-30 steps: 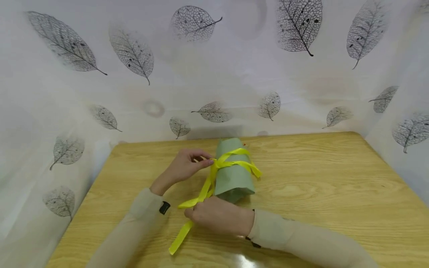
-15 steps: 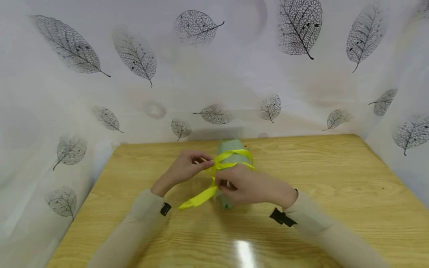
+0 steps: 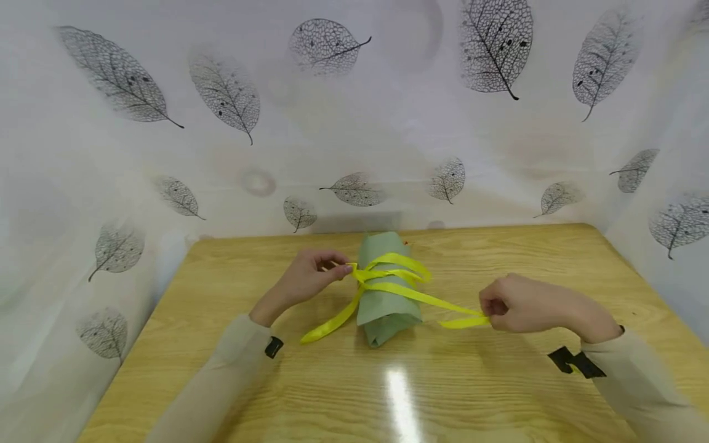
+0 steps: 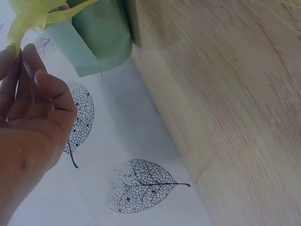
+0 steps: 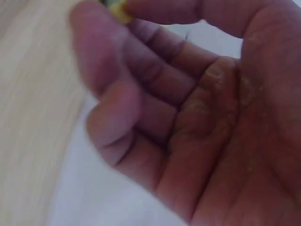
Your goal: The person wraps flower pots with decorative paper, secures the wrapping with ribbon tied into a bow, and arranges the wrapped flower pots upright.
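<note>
A bundle wrapped in pale green paper [image 3: 388, 306] lies near the back of the table, with a yellow ribbon [image 3: 421, 298] looped across it. At the bundle's left side my left hand [image 3: 310, 274] pinches the ribbon where its strands cross; the left wrist view shows thumb and fingertips on the yellow band [image 4: 17, 35]. My right hand [image 3: 526, 304], out to the right, pinches one ribbon strand and holds it stretched over the paper. In the right wrist view a bit of yellow [image 5: 121, 10] shows between thumb and finger. Another ribbon tail hangs down at lower left.
The wooden table [image 3: 277, 381] runs back to a pale wall covering [image 3: 354, 123] printed with skeleton leaves. A small red speck [image 3: 406, 243] shows beside the bundle's far end. Black bands sit at both wrists.
My right hand has moved from lower left of the bundle, across it, to the right, drawing a ribbon strand along. The left hand has kept its pinch in place.
</note>
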`<state>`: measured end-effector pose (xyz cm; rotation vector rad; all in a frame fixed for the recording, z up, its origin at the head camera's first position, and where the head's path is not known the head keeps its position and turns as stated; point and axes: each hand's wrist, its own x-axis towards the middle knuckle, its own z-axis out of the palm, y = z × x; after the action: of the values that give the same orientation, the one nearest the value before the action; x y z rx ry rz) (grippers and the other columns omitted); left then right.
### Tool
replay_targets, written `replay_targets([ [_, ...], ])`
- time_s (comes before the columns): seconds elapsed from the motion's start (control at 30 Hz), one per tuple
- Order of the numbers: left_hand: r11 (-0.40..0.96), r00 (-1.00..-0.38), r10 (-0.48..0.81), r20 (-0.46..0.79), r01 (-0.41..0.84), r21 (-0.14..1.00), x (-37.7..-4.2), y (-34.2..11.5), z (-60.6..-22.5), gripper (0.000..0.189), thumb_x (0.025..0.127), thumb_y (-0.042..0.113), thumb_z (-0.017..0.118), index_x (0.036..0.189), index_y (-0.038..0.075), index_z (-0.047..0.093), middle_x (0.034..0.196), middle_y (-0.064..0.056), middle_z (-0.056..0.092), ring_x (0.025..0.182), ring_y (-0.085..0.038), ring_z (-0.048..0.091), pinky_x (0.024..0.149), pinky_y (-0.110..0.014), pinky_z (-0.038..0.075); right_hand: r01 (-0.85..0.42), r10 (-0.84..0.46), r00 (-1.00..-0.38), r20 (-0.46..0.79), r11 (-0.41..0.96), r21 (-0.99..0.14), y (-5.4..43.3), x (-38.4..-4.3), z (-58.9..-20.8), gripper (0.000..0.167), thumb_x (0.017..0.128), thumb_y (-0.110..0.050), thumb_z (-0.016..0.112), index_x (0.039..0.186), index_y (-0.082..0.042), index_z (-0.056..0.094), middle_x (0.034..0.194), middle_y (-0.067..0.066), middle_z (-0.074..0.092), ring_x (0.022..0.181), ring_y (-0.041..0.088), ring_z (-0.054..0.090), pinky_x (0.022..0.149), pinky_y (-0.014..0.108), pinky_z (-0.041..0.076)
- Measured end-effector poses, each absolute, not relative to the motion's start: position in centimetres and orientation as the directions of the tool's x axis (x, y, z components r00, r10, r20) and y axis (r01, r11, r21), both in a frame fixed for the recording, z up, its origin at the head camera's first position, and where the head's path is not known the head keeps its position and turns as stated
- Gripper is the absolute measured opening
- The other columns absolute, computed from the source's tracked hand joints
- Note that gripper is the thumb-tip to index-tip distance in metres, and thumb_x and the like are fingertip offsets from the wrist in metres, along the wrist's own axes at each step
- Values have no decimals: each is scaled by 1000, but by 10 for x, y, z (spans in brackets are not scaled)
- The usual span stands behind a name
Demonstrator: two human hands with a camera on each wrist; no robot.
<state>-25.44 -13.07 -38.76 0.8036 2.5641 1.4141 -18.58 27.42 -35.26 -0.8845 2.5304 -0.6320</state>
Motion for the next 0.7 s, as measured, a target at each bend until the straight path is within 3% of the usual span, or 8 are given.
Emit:
replay_targets([
  [0.17,429,-865,480,146,377,821,-253,-132,-388,15,101,22,67,105,10,75,94,-15,73,89,-44,68,73,-29,55,-304,-547,-755,-362,781,-546,317,-187,-370,18,91,1,60,79,-13,59,68,-6,52,54,5,51,50,25,45],
  [0.3,431,-873,469,133,357,829,-252,-132,-387,17,101,24,66,106,10,74,98,-21,72,90,-45,68,72,-29,53,-247,-488,-780,-392,815,-524,340,-190,-379,15,91,-1,62,80,-11,60,68,-4,52,55,7,53,52,25,45],
  [0.47,426,-874,465,139,359,830,-251,-132,-385,15,101,23,66,105,11,74,95,-13,74,88,-41,69,72,-29,53,-239,-422,-820,-385,865,-441,358,-195,-384,17,90,-2,63,77,-12,59,68,-4,54,54,8,51,52,24,41],
  [0.7,425,-872,465,151,369,827,-252,-130,-384,16,101,23,65,105,9,73,93,-4,74,80,-18,68,73,-30,54,-191,-343,-844,-413,911,-366,371,-199,-385,16,89,-1,62,76,-11,59,69,-2,57,55,12,50,51,26,38],
])
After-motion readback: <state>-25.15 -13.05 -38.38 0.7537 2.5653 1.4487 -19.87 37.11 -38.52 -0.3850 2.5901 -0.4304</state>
